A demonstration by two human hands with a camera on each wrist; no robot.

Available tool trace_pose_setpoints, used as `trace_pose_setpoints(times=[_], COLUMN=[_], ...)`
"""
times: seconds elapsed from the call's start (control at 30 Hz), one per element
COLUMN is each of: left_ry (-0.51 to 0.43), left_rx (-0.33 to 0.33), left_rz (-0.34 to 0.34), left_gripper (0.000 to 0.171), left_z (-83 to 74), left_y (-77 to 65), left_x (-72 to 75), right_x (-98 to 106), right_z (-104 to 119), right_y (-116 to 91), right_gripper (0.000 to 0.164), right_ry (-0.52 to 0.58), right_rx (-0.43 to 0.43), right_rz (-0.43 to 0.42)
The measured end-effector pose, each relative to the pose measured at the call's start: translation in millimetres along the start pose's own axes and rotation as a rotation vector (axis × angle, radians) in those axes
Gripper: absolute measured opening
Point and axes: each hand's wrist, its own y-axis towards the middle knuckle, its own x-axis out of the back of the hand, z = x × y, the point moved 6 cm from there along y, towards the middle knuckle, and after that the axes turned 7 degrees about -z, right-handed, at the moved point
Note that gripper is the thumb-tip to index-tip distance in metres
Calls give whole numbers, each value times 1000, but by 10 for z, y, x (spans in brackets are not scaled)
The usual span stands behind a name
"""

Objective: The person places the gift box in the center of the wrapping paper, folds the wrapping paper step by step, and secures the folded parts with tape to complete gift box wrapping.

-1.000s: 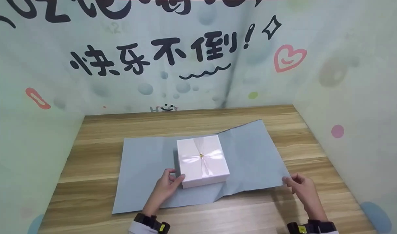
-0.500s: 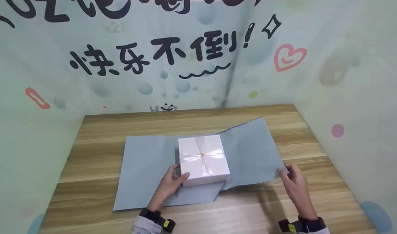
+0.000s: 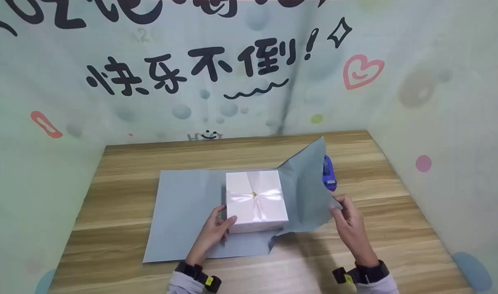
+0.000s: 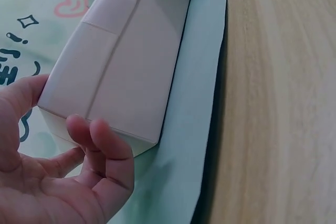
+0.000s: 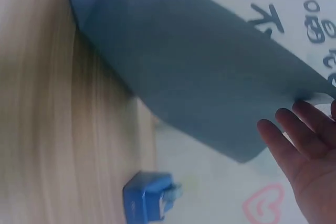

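Pinching the lifted near-right corner of the blue-grey paper sheet [image 3: 187, 216], the right hand [image 3: 351, 222] has its thumb on the side towards the box and its other fingers behind the edge. In the right wrist view three fingers show beside that edge, while the thumb is mostly cut off. The left hand [image 3: 214, 228] grips the white gift box [image 3: 265, 207] by its near-left corner — thumb on the top, a finger against the left side, the others curled by the corner.

The box sits upright on the sheet, slightly right of its middle and nearer its far edge. A pale satin ribbon [image 3: 269, 194] crosses the lid both ways, with a small gold bead [image 3: 254, 194] where the strands meet. To the left of the box the sheet lies flat; to the right it bends up in a flap [image 3: 308, 200], whose far corner stands raised. A strip of the sheet also shows along the near side of the box.

Just beyond the flap's right edge lies a blue plastic tool [image 3: 330, 175], partly hidden, so its exact kind is hard to tell. Each wrist wears a black strap, the left one [image 3: 187, 269] and the right one [image 3: 369, 272] each with a yellow patch, above a light sleeve. Everything rests on a wood-grain worktop [image 3: 404, 241] — behind it hangs a pale backdrop [image 3: 151, 116] with black Chinese lettering [image 3: 211, 65] and a red heart outline [image 3: 346, 77] to the right.
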Motion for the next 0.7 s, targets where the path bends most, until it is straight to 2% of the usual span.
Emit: trace_pose_setpoints(times=[0.13,0.23,0.37,0.47,0.53,0.6,0.7], left_ry=[27,87,159,196,222,242,276], left_rx=[-3,-80,-239,-355,-415,-441,-402], left_rz=[1,-38,-179,-305,-361,-380,-375], left_gripper=[77,80,72,49,31,22,30], left_z=[-23,-87,-242,-385,-476,-539,-572], left_y=[-4,-20,-84,-138,-155,-140,-86], left_x=[-18,-13,14,25,17,0,-20], right_x=[-332,-607,-951,-1172,-1298,-1405,-1542], right_z=[133,232,367,430,437,423,379], right_y=[-7,-53,-157,-236,-281,-328,-408], right_gripper=[7,3,11,18,21,29,34], right_ry=[-60,-185,-340,-424,-474,-518,-556], right_rx=[74,137,301,416,456,483,505], right_rz=[72,134,204,245,279,315,380])
